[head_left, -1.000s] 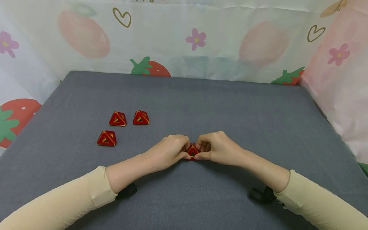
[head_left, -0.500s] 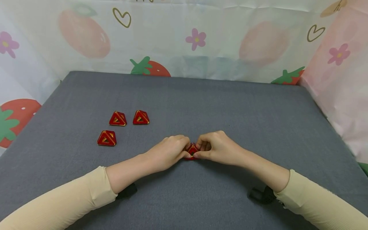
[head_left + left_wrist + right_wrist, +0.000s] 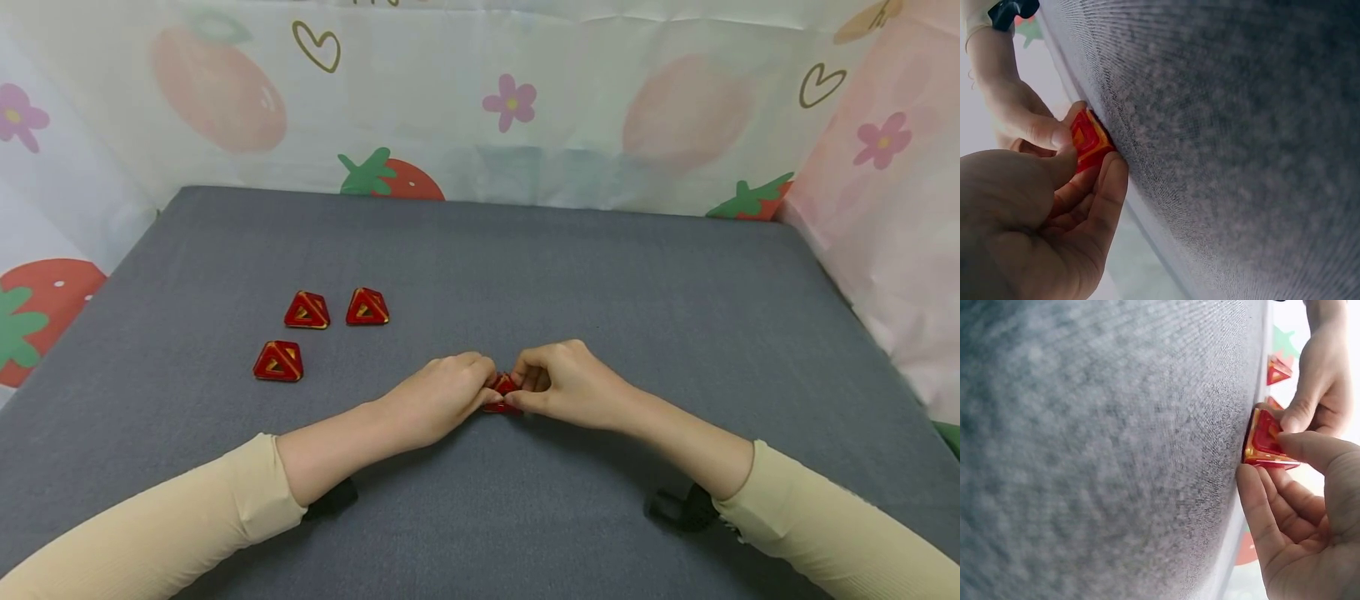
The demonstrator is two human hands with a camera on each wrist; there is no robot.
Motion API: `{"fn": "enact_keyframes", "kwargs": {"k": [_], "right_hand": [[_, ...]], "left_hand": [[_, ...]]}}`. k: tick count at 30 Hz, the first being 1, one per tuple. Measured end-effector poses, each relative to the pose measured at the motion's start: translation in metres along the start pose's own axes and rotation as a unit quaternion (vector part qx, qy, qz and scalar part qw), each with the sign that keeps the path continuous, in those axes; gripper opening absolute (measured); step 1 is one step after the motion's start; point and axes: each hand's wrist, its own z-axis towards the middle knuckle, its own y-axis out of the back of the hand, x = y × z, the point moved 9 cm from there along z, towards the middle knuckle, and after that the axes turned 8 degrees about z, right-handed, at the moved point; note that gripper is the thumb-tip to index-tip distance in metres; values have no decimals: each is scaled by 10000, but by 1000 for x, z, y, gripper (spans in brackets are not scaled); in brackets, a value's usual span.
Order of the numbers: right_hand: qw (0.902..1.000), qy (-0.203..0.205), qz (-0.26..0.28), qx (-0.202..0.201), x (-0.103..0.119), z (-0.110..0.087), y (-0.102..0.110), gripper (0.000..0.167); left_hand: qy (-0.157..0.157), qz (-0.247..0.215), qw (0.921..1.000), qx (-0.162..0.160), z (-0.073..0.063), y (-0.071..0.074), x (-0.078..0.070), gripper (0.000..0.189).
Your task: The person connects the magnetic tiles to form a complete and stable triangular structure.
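Observation:
Between my two hands, a small red pyramid with gold-coloured edges [image 3: 503,408] sits on the grey tabletop; it looks built of triangular tiles. My left hand [image 3: 435,398] pinches its left side, thumb in front and fingers behind. On the opposite side my right hand [image 3: 576,387] pinches it the same way. Both thumbs almost meet across the front face and cover much of it in the head view. The left wrist view shows one red tile face [image 3: 1089,139] between the fingertips. In the right wrist view, the pyramid's lower edge [image 3: 1249,437] is right at the cloth.
Three similar red pyramids stand to the left: one at the back left [image 3: 307,310], another beside it [image 3: 367,307], and one nearer the front [image 3: 278,362]. A grey cloth [image 3: 600,275] covers the table. Behind it hangs a fruit-printed curtain [image 3: 570,50].
Both thumbs have slid up and inward over the pyramid's front face, closing the gap between them. The hands otherwise stay in place, and the three other pyramids have not moved.

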Motion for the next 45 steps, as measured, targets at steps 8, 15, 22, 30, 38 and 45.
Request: {"fn": "enact_keyframes", "kwargs": {"k": [8,15,22,30,38,45], "right_hand": [[9999,-51,91,58,-1,1,-1,9],[9960,-428,711,333,-9,1,-3,11],[9915,-667,1056,352,-13,2,-3,12],[9869,-927,1278,336,-19,3,-2,15],[9876,-1015,1161,283,-19,3,-1,15],[9904,-934,977,279,-16,5,-2,14]], "left_hand": [[71,-79,9999,76,-1,0,2,17],[217,-888,9958,3,2,-1,13,16],[393,-1516,9876,61,4,-4,23,13],[568,-1818,9815,216,5,-6,27,11],[559,-1829,9812,252,5,-5,26,11],[608,-1872,9801,262,4,-5,30,11]]}}
